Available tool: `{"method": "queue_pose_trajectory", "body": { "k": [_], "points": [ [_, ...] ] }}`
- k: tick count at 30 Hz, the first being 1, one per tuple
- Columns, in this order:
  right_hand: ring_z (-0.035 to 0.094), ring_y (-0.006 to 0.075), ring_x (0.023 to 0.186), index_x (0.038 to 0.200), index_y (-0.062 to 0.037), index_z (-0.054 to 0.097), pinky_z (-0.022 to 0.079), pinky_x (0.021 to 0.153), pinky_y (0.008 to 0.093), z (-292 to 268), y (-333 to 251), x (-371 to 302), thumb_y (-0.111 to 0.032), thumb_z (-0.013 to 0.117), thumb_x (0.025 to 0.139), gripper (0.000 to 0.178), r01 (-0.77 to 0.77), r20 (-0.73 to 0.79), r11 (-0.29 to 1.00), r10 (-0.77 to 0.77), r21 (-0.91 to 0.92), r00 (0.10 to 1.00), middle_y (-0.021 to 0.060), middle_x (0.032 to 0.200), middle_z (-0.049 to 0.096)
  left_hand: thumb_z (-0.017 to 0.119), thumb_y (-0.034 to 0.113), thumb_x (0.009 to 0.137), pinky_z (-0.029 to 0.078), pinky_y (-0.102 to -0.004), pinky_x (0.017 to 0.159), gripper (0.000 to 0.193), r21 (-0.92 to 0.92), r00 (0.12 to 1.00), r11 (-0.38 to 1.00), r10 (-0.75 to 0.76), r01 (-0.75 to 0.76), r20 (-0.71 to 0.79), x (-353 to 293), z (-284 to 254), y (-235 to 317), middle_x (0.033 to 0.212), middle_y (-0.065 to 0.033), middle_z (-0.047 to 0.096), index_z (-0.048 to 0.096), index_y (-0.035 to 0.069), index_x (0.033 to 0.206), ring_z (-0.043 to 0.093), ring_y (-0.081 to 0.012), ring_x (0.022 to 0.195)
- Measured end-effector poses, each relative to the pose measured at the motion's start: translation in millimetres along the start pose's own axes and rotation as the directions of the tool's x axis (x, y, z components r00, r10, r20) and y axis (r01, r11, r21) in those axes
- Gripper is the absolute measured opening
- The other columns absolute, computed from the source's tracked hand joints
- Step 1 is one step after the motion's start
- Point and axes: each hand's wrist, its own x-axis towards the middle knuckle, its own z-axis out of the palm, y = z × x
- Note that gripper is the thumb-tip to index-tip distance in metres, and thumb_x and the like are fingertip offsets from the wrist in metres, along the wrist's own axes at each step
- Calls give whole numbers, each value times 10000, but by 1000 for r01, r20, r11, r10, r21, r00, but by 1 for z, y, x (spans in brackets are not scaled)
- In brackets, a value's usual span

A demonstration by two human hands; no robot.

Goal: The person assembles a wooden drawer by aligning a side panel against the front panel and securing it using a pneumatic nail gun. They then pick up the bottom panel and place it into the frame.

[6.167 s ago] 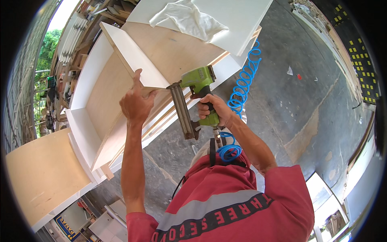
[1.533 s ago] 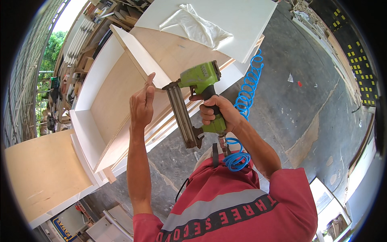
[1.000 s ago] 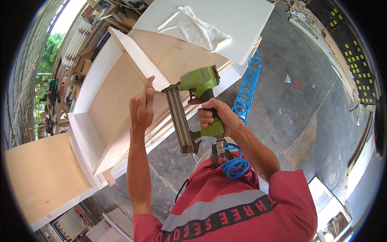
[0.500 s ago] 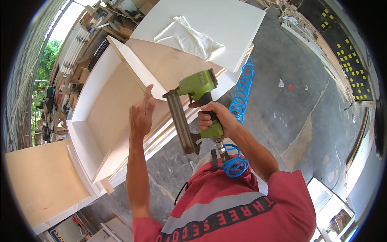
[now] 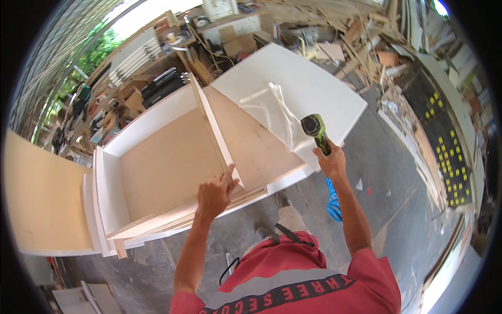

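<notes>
A green and black nail gun [image 5: 316,128] is held up in my right hand [image 5: 332,159], its rear turned toward me, over the corner of a white panel [image 5: 324,89]. My left hand [image 5: 215,193] is stretched out with its fingers apart, the fingertips at the near end of a white divider board [image 5: 213,125]. I cannot tell whether they press on it. The divider stands on edge inside a shallow white cabinet frame [image 5: 146,125] with a light plywood base [image 5: 167,162]. A blue coiled air hose [image 5: 333,201] hangs below my right hand.
A crumpled translucent sheet [image 5: 282,112] lies on the white panel. At the left stands another plywood-faced piece [image 5: 44,193]. Shelves with tools and a black case [image 5: 164,86] line the back. Wood scraps [image 5: 366,47] are heaped at the far right, near a black board with yellow squares [image 5: 444,152].
The nail gun has swung away from me, up and to the right, clear of the divider. My left hand has shifted to the divider's near end, and the view has tilted farther out.
</notes>
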Motion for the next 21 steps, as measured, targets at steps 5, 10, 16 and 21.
{"method": "queue_pose_trajectory", "body": {
  "k": [5, 10, 16, 21],
  "points": [
    [722, 429, 860, 1435, -69, 609, 554, 802, 542, 40, 8, 80, -305, 722, 878, 616, 84, 109, 950, -53, -300, 993, 243, 898, 741, 596, 420, 1054, 567, -455, 752, 667, -129, 966, 988, -113, 84, -234, 1, 2, 7, 955, -200, 736, 466, -15, 1543, 728, -371, 872],
    [707, 400, 885, 1494, -88, 564, 555, 797, 513, 85, 40, 122, -299, 717, 911, 638, 268, 187, 867, -206, -420, 961, 200, 957, 726, 736, 412, 963, 328, -476, 1224, 982, -172, 488, 819, -479, 547, -730, -28, 14, 13, 1612, -325, 360, 193, -52, 1636, 385, -420, 1506],
    [678, 399, 1050, 1430, -62, 628, 537, 915, 500, 106, 28, 120, -284, 771, 861, 627, 269, 275, 876, -165, -399, 947, 193, 1072, 734, 827, 278, 842, 165, -534, 1285, 1192, -900, -389, 38, -893, 434, -225, -84, 29, -33, 1725, -281, 39, 19, -49, 1655, 177, -425, 1586],
    [568, 411, 1220, 1319, 17, 668, 470, 1043, 504, 127, -74, 177, -206, 788, 840, 542, 458, -12, 882, -462, -111, 887, 217, 1232, 659, 786, 65, 765, 402, -431, 1150, 933, -997, -247, -81, -966, 18, 74, -32, 7, -18, 1499, -165, 465, 301, 49, 1561, 465, -303, 1394]
  ]
}}
